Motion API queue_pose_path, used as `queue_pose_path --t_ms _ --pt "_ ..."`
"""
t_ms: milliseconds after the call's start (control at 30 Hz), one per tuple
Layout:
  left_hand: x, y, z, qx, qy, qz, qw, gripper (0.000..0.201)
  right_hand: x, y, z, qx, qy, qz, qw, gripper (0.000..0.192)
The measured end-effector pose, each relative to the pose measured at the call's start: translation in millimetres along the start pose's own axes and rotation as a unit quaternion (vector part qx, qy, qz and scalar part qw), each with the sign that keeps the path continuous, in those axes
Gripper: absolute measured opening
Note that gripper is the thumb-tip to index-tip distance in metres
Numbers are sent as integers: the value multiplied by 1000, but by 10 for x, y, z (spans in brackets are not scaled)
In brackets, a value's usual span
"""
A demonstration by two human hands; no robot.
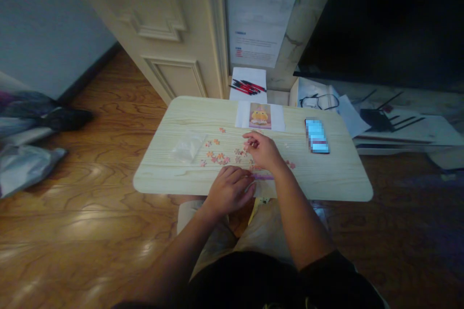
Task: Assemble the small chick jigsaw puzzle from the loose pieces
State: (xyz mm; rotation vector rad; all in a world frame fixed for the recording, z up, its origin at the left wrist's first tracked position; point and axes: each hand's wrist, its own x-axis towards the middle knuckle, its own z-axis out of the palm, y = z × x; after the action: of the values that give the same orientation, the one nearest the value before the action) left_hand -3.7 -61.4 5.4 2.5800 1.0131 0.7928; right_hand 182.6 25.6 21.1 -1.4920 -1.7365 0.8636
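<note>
Sat over a wooden floor (90, 212) at a small pale wood-grain table (326, 178), its far edge near a cream panelled door (170, 34). Beyond the table, propped a white printed sheet (259, 14) against the wall, its lines in blue and red too small to read. Behind the table's far edge, lay a white paper bearing several red and black pens (246, 87). On the table's far middle, lay a white card with a picture of an orange figure (260, 116); no lettering on it legible. To the right, lay a phone (316, 135) flat, screen blurred. At left, lay a clear plastic bag (186, 147), flattened, contents not discernible. Scattered between bag and hands, pink and orange puzzle pieces (217, 157), loose and apart. Rested the left hand (228, 188) knuckles up, fingers curled, at the near edge beside a purple strip of joined pieces (263, 176); whether gripping anything could not be told. Reached the right hand (263, 150) forward, fingertips pinched on a small piece (251, 144) among the scatter.
</note>
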Motion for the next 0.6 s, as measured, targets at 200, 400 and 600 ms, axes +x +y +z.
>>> queue_pose_path --t_ms 200,400,600 --pt "298 17 190 -1 4 -21 1000 27 -388 462 -729 58 84 109 989 15" --pt "437 43 314 36 -8 -40 999 55 -492 530 -780 15 74 131 989 12" --pt "453 32 314 30 -57 -38 997 67 -377 579 -704 -1 90 138 986 12"
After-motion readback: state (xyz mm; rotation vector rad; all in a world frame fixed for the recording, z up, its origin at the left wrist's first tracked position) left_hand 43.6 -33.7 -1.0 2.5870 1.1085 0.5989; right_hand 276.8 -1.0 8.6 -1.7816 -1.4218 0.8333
